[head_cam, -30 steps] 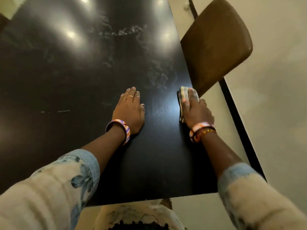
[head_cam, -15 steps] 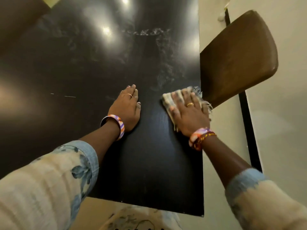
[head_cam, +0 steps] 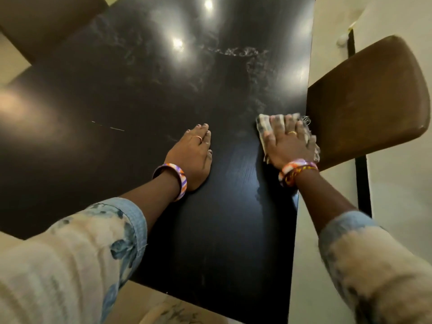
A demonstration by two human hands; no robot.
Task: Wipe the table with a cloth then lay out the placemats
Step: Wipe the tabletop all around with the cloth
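- Right hand (head_cam: pixel 288 146) flat, fingers spread on the cloth (head_cam: pixel 265 127) at the table (head_cam: pixel 140 101)'s right edge — pressing to wipe.
- Left hand (head_cam: pixel 190 157) flat, holding nothing (bracing, likely) — mid-table.

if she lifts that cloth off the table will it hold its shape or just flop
Probably flop: the cloth lies flat and thin under the right hand, with loose frayed threads at its edge. It looks light for its size. On the glossy table it likely slides easily, bunching if pushed without flat fingers pressing it.
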